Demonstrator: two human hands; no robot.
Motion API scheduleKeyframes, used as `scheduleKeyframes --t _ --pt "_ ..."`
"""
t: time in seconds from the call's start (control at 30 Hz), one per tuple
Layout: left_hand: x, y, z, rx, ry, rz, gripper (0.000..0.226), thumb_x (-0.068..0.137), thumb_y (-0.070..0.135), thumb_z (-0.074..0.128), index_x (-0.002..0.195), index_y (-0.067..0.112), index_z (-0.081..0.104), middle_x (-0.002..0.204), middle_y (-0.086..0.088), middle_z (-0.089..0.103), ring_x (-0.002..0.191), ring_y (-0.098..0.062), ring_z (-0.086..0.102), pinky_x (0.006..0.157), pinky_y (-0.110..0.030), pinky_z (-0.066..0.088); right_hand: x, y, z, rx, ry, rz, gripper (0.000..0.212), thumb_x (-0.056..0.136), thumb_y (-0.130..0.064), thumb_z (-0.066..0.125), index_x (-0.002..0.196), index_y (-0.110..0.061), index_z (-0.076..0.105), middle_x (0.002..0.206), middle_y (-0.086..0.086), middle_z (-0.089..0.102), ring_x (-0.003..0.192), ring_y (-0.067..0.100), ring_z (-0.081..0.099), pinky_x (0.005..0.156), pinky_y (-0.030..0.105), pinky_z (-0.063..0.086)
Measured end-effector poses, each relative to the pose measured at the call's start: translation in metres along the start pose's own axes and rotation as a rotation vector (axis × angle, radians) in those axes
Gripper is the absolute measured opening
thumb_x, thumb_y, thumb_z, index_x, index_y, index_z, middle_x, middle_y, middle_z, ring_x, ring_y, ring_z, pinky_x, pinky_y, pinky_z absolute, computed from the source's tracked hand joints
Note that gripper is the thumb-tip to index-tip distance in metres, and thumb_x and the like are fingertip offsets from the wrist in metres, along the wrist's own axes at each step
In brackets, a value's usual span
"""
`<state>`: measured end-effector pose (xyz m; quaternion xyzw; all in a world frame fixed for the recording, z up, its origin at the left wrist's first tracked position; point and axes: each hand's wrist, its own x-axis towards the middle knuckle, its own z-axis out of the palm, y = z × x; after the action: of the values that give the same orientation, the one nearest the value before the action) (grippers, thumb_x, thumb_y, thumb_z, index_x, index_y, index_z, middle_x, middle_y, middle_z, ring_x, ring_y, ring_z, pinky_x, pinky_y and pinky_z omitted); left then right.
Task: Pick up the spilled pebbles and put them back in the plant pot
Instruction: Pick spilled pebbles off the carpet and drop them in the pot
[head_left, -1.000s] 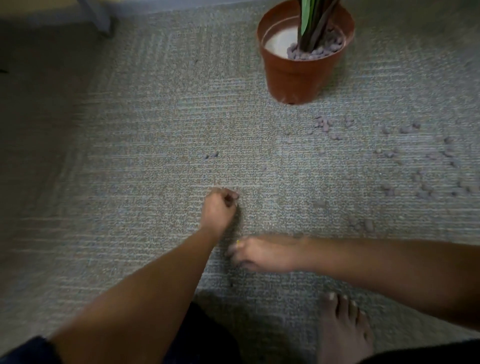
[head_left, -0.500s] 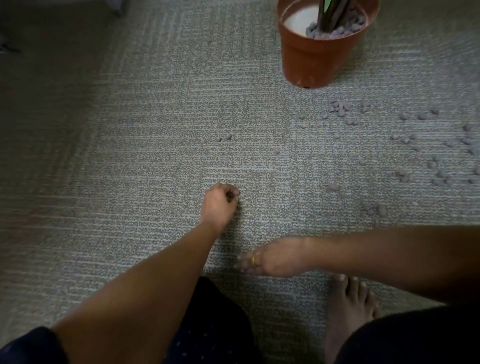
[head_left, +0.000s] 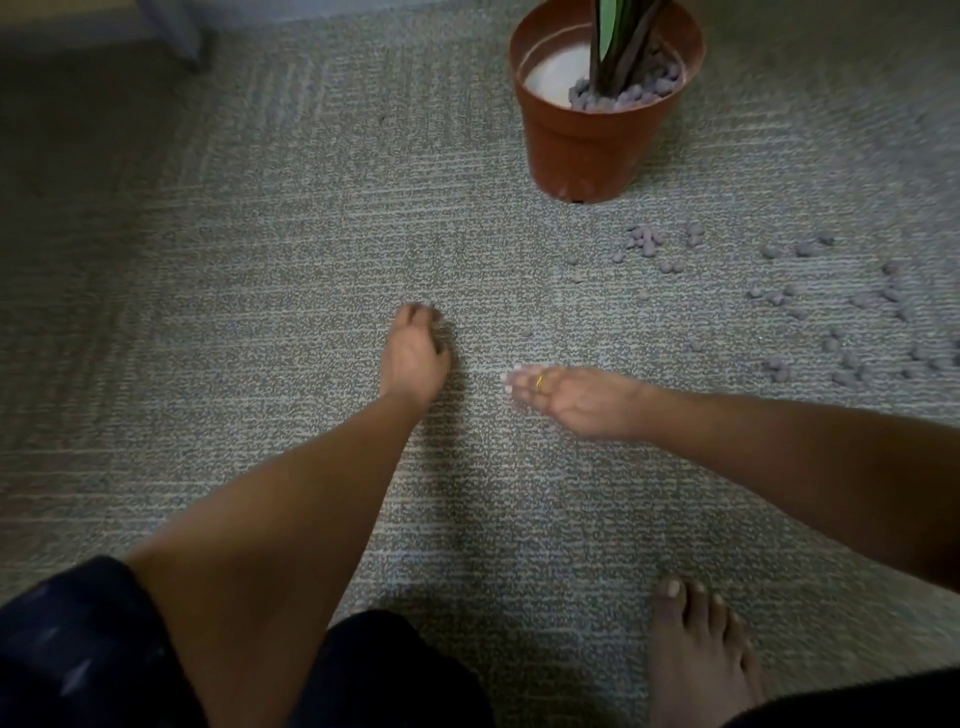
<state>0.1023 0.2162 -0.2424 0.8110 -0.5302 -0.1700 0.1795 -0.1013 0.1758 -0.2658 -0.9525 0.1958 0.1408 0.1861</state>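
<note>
A terracotta plant pot (head_left: 587, 140) stands on the carpet at the top, right of centre, holding green leaves and grey pebbles around the stem. Spilled grey pebbles (head_left: 644, 244) lie scattered in front of the pot and across the right side, with another cluster (head_left: 847, 364) near the right edge. My left hand (head_left: 415, 353) is curled, fingertips down on two small pebbles at the carpet's middle. My right hand (head_left: 571, 395), wearing a gold ring, hovers flat with fingers spread, back up, just right of the left hand. A lone pebble (head_left: 527, 331) lies between the hands and the pot.
My bare foot (head_left: 696, 654) rests on the carpet at the bottom right, and a dark-clothed knee (head_left: 389, 670) fills the bottom centre. A grey furniture leg (head_left: 176, 31) stands at the top left. Grey carpet covers the whole floor.
My left hand has moved forward to the two small pebbles that lay ahead of it. My right hand has lifted off the carpet and shifted forward and right, fingers now spread.
</note>
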Motion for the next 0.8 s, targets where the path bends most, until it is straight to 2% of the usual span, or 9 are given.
scheduleKeyframes --t 0.07,0.17,0.3,0.37,0.47,0.57,0.63,0.7,0.8 --pt "0.013 0.004 -0.001 0.030 -0.015 -0.038 0.052 0.085 -0.002 0.053 0.135 0.006 0.038 0.147 -0.015 0.028 0.134 -0.028 0.034 0.112 -0.029 0.027 0.005 0.008 -0.003 0.000 0.049 0.089 0.049 0.100 -0.011 0.021 0.145 -0.017 0.004 0.156 0.002 0.002 0.143 0.014 0.001 0.109 0.026 -0.001" --pt "0.030 0.005 0.000 0.108 -0.130 -0.132 0.062 0.089 0.005 0.052 0.142 0.003 0.019 0.152 -0.024 0.009 0.142 -0.035 0.013 0.115 -0.040 0.016 0.017 0.012 -0.010 0.000 0.074 0.157 0.052 0.098 -0.007 0.024 0.145 -0.015 0.005 0.156 0.005 0.000 0.144 0.018 -0.002 0.112 0.029 0.001" --pt "0.041 0.004 0.007 0.203 -0.311 -0.151 0.062 0.093 0.016 0.048 0.144 0.008 0.014 0.152 -0.026 0.007 0.140 -0.041 0.009 0.116 -0.048 0.018 0.029 0.014 -0.014 -0.001 0.043 0.216 0.059 0.096 -0.002 0.031 0.145 -0.013 0.002 0.156 0.006 -0.006 0.143 0.022 -0.008 0.119 0.039 0.004" --pt "0.041 0.003 0.011 0.241 -0.364 -0.125 0.060 0.094 0.016 0.046 0.145 0.009 0.014 0.152 -0.025 0.006 0.141 -0.041 0.005 0.117 -0.048 0.016 0.025 0.020 -0.014 0.039 0.050 0.256 0.059 0.095 0.001 0.028 0.145 -0.011 0.000 0.156 0.006 -0.008 0.143 0.020 -0.008 0.119 0.037 0.003" --pt "0.037 0.001 0.015 0.287 -0.271 -0.060 0.049 0.093 0.003 0.039 0.140 0.002 0.028 0.146 -0.027 0.025 0.137 -0.039 0.022 0.114 -0.043 0.024 0.008 0.029 -0.012 0.137 0.100 0.272 0.051 0.097 -0.005 0.021 0.145 -0.008 0.003 0.156 0.006 -0.002 0.144 0.018 0.001 0.119 0.034 0.005" --pt "0.034 0.000 0.014 0.358 -0.155 0.047 0.037 0.087 -0.007 0.039 0.122 0.000 0.051 0.120 -0.023 0.055 0.111 -0.036 0.051 0.096 -0.039 0.042 -0.016 0.040 -0.005 0.108 0.113 0.259 0.052 0.096 -0.002 0.029 0.144 -0.007 0.012 0.156 0.008 0.006 0.144 0.021 0.011 0.119 0.035 0.013" --pt "0.036 0.000 0.013 0.403 -0.122 0.064 0.034 0.088 -0.008 0.040 0.115 0.001 0.058 0.110 -0.022 0.061 0.101 -0.034 0.058 0.089 -0.039 0.047 -0.031 0.046 0.002 0.035 0.150 0.218 0.049 0.095 -0.002 0.034 0.143 -0.007 0.022 0.154 0.010 0.018 0.141 0.022 0.021 0.115 0.029 0.017" --pt "0.039 -0.001 0.010 0.426 -0.099 0.053 0.034 0.089 -0.009 0.039 0.112 0.002 0.061 0.108 -0.022 0.064 0.099 -0.034 0.060 0.090 -0.040 0.049 -0.043 0.052 0.004 -0.001 0.193 0.188 0.042 0.097 -0.011 0.037 0.139 -0.009 0.034 0.148 0.010 0.033 0.134 0.022 0.036 0.109 0.027 0.030" --pt "0.040 -0.003 0.007 0.417 -0.087 0.047 0.034 0.089 -0.011 0.039 0.112 0.002 0.062 0.110 -0.023 0.063 0.101 -0.034 0.059 0.093 -0.040 0.049 -0.060 0.067 0.003 0.022 0.169 0.224 0.043 0.097 -0.029 0.037 0.137 -0.014 0.037 0.145 0.007 0.040 0.130 0.019 0.040 0.108 0.032 0.033"
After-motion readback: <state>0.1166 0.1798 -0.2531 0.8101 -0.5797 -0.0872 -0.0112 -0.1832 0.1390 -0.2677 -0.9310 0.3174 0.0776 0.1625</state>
